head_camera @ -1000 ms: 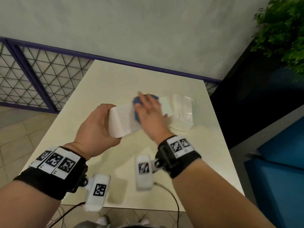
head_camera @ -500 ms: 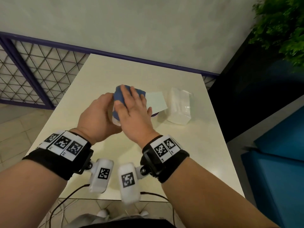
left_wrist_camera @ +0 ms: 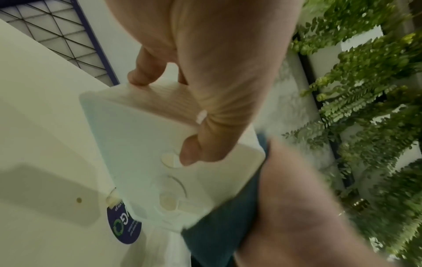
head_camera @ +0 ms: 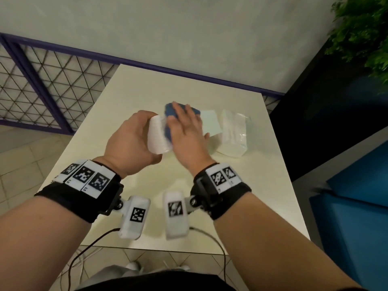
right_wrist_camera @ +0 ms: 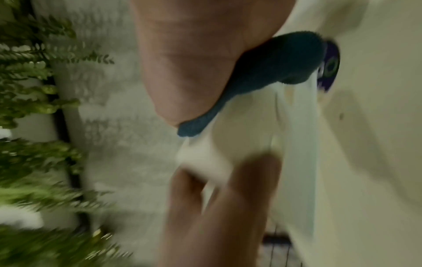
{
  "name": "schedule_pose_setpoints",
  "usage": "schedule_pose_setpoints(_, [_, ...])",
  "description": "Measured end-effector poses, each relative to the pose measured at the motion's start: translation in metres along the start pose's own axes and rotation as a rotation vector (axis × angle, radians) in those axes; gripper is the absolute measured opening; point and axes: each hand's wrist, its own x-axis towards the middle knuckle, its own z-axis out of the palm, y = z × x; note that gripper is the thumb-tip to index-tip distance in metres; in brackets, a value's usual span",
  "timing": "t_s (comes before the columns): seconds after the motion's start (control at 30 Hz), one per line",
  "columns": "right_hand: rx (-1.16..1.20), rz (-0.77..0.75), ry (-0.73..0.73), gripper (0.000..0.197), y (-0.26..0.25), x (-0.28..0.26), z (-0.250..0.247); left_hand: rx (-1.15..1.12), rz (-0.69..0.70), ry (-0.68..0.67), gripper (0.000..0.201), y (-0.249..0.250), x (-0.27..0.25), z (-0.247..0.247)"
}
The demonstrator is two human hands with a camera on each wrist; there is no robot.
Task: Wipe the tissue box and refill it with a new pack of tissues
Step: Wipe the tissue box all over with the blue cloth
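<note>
My left hand (head_camera: 130, 141) grips the white ribbed tissue box (head_camera: 157, 137) by its near end, tilted just above the table; in the left wrist view the thumb and fingers (left_wrist_camera: 146, 72) clamp the box (left_wrist_camera: 141, 144). With straight fingers, my right hand (head_camera: 186, 131) presses a blue cloth (head_camera: 168, 114) flat against the box's side. The right wrist view, blurred, shows the cloth (right_wrist_camera: 274, 72) under the palm. A new tissue pack (head_camera: 233, 133) in clear wrap lies to the right, beside a pale flat panel (head_camera: 210, 124).
The cream table (head_camera: 147, 87) stands against a grey wall, with a purple-framed mesh fence (head_camera: 42, 80) on the left. A dark panel, green plants (head_camera: 361, 28) and a blue seat (head_camera: 357, 196) are on the right. A round purple sticker (left_wrist_camera: 124, 225) shows by the pack.
My right hand slid the blue cloth toward the box's near end, then back toward the far end, so the ribbed near end shows again. My left hand kept its grip.
</note>
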Motion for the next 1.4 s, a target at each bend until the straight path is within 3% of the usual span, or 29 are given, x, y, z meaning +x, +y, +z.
schedule_pose_setpoints(0.17, [0.173, 0.258, 0.129, 0.049, 0.046, 0.038, -0.041, -0.021, 0.027, -0.024, 0.077, -0.006, -0.013, -0.014])
schedule_pose_setpoints(0.33, [0.281, 0.528, -0.007, 0.059, 0.049, 0.055, -0.063, -0.094, 0.036, -0.094, 0.076, -0.02, -0.017, -0.029])
schedule_pose_setpoints(0.43, [0.33, 0.601, 0.061, 0.06, 0.055, 0.056, -0.058, -0.056, 0.007, -0.177, 0.083, -0.028, -0.015, -0.035])
schedule_pose_setpoints(0.53, [0.337, 0.598, 0.171, 0.047, 0.047, 0.045, -0.052, 0.186, 0.011, -0.23, 0.113, -0.02, -0.014, -0.034])
schedule_pose_setpoints(0.63, [0.526, 0.627, 0.228, 0.023, 0.039, 0.036, -0.045, 0.594, 0.155, -0.205, 0.122, 0.008, -0.015, -0.011])
schedule_pose_setpoints(0.73, [0.529, 0.489, 0.324, 0.026, 0.017, 0.023, -0.024, 0.722, 0.172, -0.283, 0.115, 0.023, -0.011, 0.025])
schedule_pose_setpoints(0.83, [0.41, 0.265, 0.358, 0.034, 0.0, 0.012, -0.011, 0.603, 0.083, -0.148, 0.092, 0.019, 0.0, 0.033])
schedule_pose_setpoints(0.9, [0.461, 0.178, 0.337, 0.025, -0.006, 0.004, -0.021, 0.475, 0.036, -0.079, 0.091, 0.012, 0.004, 0.024])
schedule_pose_setpoints(0.97, [0.671, 0.197, 0.375, 0.019, -0.004, 0.006, -0.044, 0.348, 0.02, -0.024, 0.089, 0.004, 0.006, 0.012])
schedule_pose_setpoints(1.07, [0.844, 0.257, 0.402, 0.033, -0.006, 0.011, -0.083, 0.256, 0.035, 0.023, 0.079, -0.008, 0.007, 0.0])
schedule_pose_setpoints(1.13, [0.762, 0.228, 0.285, 0.037, -0.019, 0.01, -0.09, 0.205, 0.024, 0.013, 0.074, -0.008, 0.009, -0.001])
schedule_pose_setpoints(1.27, [0.079, -0.079, -0.086, 0.048, -0.04, 0.001, -0.05, 0.168, 0.037, 0.05, 0.075, -0.003, 0.01, 0.007])
schedule_pose_setpoints(1.33, [0.111, -0.087, -0.101, 0.045, -0.037, 0.003, -0.047, 0.138, 0.03, 0.086, 0.076, -0.005, 0.005, 0.008])
schedule_pose_setpoints(1.4, [0.26, 0.056, -0.106, 0.044, -0.023, 0.01, -0.055, 0.136, 0.01, 0.077, 0.075, -0.007, 0.0, 0.008])
